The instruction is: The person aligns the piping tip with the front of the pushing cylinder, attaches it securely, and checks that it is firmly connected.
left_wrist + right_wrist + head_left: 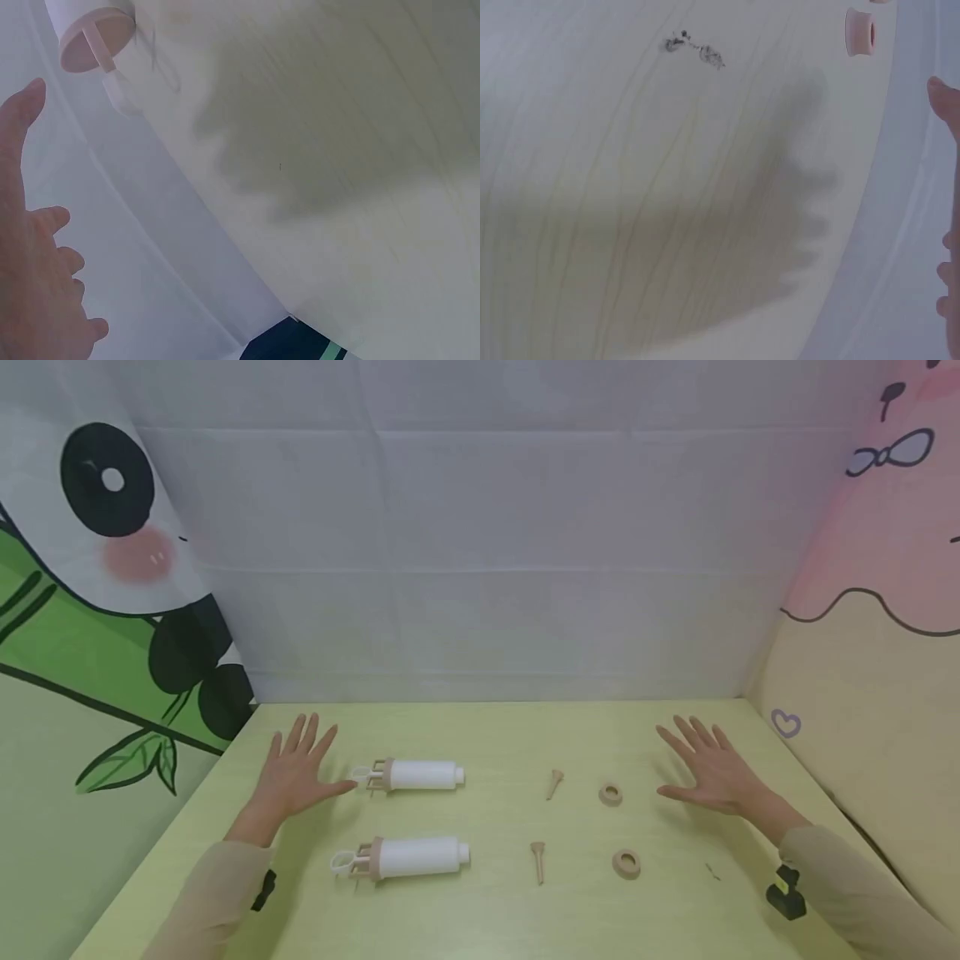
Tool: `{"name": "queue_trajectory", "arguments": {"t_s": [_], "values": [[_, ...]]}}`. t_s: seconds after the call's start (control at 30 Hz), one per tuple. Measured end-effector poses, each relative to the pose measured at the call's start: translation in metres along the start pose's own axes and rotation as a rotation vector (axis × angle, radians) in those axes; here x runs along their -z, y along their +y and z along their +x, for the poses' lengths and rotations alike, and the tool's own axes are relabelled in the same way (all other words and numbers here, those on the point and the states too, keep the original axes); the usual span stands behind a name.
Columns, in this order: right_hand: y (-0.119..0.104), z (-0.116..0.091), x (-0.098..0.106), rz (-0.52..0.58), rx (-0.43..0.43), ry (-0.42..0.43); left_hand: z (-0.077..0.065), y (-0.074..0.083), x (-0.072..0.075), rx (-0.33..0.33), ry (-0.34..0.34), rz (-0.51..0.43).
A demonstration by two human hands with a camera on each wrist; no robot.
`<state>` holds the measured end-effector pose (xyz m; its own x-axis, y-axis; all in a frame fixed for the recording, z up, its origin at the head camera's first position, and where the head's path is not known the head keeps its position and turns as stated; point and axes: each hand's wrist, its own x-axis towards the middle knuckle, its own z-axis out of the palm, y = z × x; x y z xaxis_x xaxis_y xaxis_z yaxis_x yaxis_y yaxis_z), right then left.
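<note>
My left hand (294, 777) is held above the table's left side, fingers straight and spread, holding nothing. Its thumb points toward the ring handle of the farther white syringe-like tube (423, 775); whether they touch is unclear. Nearer to me lies a second such tube (418, 857), also with a beige end frame and a white ring handle. On the right, my empty right hand (716, 772) hovers with its fingers spread. Left of it lie two beige rings, a far ring (611, 794) and a near ring (626, 863). Two beige tee-shaped nozzles, a far nozzle (555, 783) and a near nozzle (537, 862), lie mid-table.
The pale yellow table (495, 918) meets a white cloth backdrop (495, 560) at its far edge. Printed cartoon panels stand along the left and right sides. A small dark mark (712, 872) shows on the tabletop near the right sleeve.
</note>
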<state>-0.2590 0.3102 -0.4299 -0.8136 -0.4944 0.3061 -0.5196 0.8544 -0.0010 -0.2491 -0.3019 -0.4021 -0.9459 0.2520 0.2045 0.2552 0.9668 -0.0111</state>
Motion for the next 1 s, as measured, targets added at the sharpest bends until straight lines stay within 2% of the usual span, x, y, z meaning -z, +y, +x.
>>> {"name": "queue_trajectory", "arguments": {"t_s": [0.13, 0.5, 0.77, 1.0], "values": [[-0.005, 0.004, 0.001, 0.03, 0.04, 0.016, 0.001, 0.006, 0.0, -0.021, 0.009, 0.005], [-0.027, 0.012, 0.004, 0.13, 0.119, 0.033, -0.002, 0.03, 0.004, -0.111, 0.028, -0.061], [-0.047, 0.016, 0.005, 0.183, 0.125, -0.004, -0.004, 0.048, 0.006, -0.216, 0.108, -0.16], [-0.068, 0.017, 0.007, 0.222, 0.166, -0.001, -0.003, 0.065, 0.005, -0.21, 0.055, -0.267]]}}
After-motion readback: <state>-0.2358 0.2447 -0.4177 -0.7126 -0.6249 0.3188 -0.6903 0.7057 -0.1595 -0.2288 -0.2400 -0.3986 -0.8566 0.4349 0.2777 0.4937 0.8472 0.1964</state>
